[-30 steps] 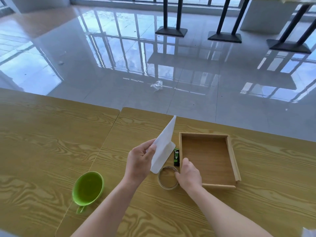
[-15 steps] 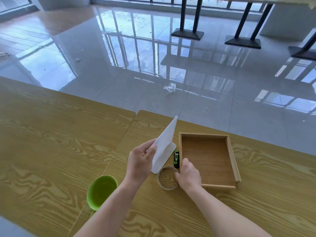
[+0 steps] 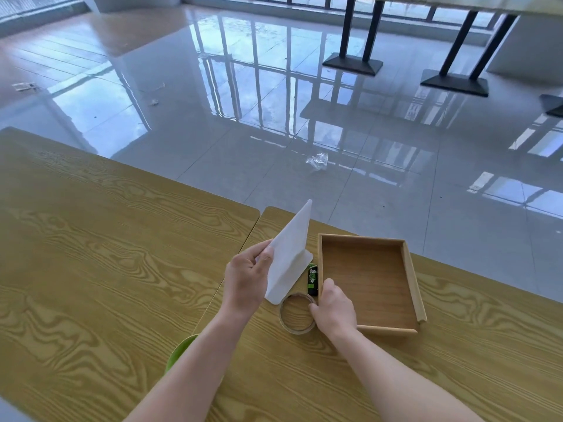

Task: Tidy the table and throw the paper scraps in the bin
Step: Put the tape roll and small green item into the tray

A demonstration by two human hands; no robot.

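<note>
Left grip (image 3: pixel 246 278): thumb and fingers pinch a folded white paper (image 3: pixel 289 260) at its left edge and hold it off the counter (image 3: pixel 91 269).
Right grip (image 3: pixel 333 309): fingers curled at the right rim of a tape ring (image 3: pixel 297 330) and touching it. Whether they have hold of it cannot be told.
Paper: its long axis runs up and away, leaning right. Its lower corner hangs just over the ring.
Key relation: a green bowl (image 3: pixel 179 353), probably the bin, shows half hidden under the left forearm. It lies nearer the person than the paper and to the left. The left grip is the closer one, so the drop likely calls for drawing back and down.
Beside the ring: a small green-and-black tube (image 3: pixel 313 280) lies along the left wall of a wooden tray (image 3: pixel 412 281), which holds nothing.
Surface: two yellow wood-grain counter tops butted together, with the seam running under the left grip.
Room: glossy grey tiled floor (image 3: pixel 274 132) reflecting windows, a crumpled clear wrapper (image 3: pixel 318 161) lying on it, and black table bases (image 3: pixel 353 62) far off.
</note>
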